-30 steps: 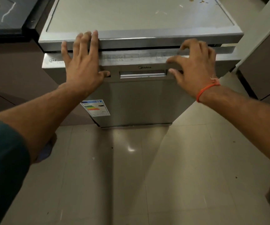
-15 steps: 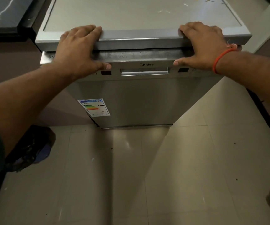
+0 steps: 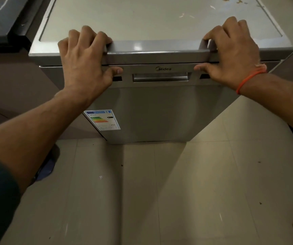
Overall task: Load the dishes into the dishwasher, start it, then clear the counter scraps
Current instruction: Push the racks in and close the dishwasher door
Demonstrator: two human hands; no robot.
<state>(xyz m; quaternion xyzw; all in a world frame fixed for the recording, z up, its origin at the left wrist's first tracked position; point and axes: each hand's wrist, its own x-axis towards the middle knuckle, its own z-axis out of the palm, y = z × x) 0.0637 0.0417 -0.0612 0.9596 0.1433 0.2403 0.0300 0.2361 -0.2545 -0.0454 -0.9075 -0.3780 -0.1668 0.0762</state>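
Dishwasher [image 3: 159,106] stands on the floor with its door up against the top; left hand [image 3: 85,64] and right hand [image 3: 230,55] hook curled fingers over the front lip, thumbs pressing the door's upper edge, likely to seat the latch; scraps [image 3: 230,0] sit on top

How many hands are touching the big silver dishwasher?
2. The left hand grips the front left of the silver dishwasher's top edge, fingers curled over it. The right hand, with an orange wristband, grips the front right. No others show.
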